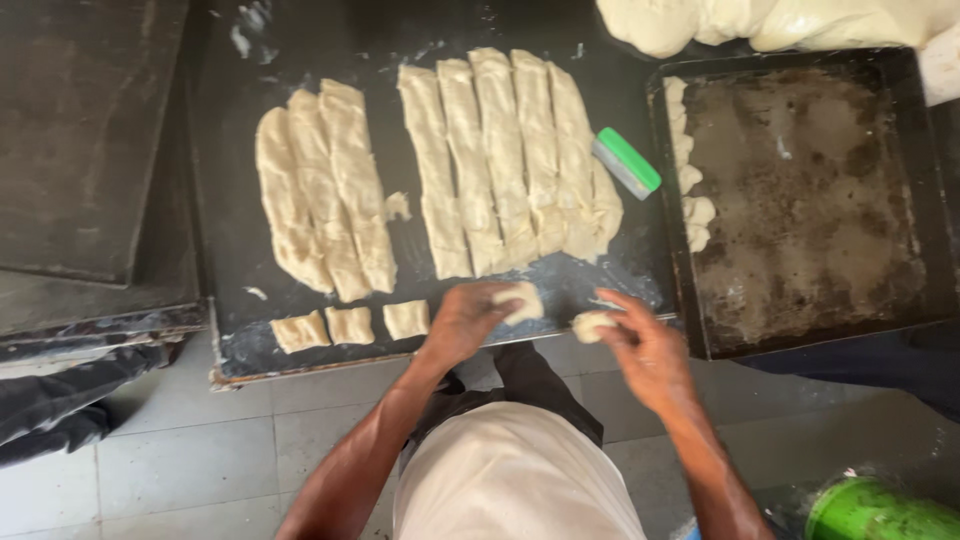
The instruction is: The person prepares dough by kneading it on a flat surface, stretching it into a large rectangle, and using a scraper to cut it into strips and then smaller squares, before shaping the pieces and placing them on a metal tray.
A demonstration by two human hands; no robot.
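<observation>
At the near edge of the dark, flour-streaked worktop [230,250]: two small pale squarish lumps of dough. One [521,300] pinched in the curled fingers of the left hand [465,320], just below the five long dough strips [510,160]. The other [590,325] cupped in the bent fingers of the right hand [645,350], beside the worktop's right corner. Lumps near each other, not touching. Both forearms angled up from the body, wrists bent inward. Further left along that edge, three cut dough squares [350,326]; right of the worktop, a blackened metal baking tray [920,200].
</observation>
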